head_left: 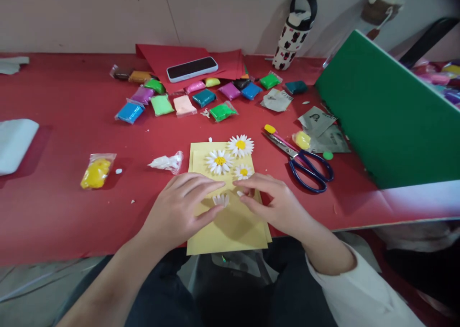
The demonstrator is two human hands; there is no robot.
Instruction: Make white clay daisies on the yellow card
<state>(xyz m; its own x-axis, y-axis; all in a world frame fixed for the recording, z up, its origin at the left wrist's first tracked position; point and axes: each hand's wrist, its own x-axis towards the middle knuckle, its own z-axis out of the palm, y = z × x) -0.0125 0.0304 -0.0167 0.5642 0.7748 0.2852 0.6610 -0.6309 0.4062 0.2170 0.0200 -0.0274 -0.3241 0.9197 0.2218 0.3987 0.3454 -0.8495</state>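
My left hand is over the left side of the yellow paper, fingers stretched out and thumb apart, holding nothing. My right hand is opposite, with a small white petal at its thumb tip against the curled fingers. Between my hands a partial fan of white petals lies on the paper. Above them are three white daisies with yellow centres: one at the left, a larger one at the top right and a small one near my right fingertips.
Scissors and a pink tool with a yellow end lie right. White clay in wrap and a yellow clay packet lie left. Behind are several clay packets, a phone, a tumbler; a green board stands right.
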